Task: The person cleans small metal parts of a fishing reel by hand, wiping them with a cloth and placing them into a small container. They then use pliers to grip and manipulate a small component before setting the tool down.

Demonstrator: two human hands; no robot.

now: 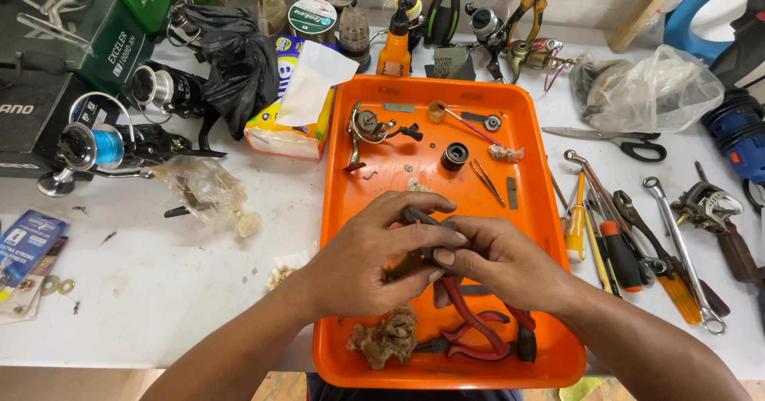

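Over the near half of an orange tray (358, 210), my left hand (370, 254) and my right hand (494, 262) meet on a small dark reel part (422, 219) gripped between their fingertips. Most of the part is hidden by the fingers. Below my right hand lie red-handled pliers (474, 321) and a dirty rag wad (390, 337). Further back in the tray sit a reel bail assembly (368, 126), a black round spool piece (454, 156), tweezers (486, 179) and small screws.
Right of the tray lie screwdrivers (613, 250), wrenches (681, 242), scissors (613, 140) and a plastic bag (653, 86). To the left are fishing reels (96, 148), a tissue pack (295, 106), dark boxes and a crumpled wrapper (203, 186). The white bench edge runs along the bottom.
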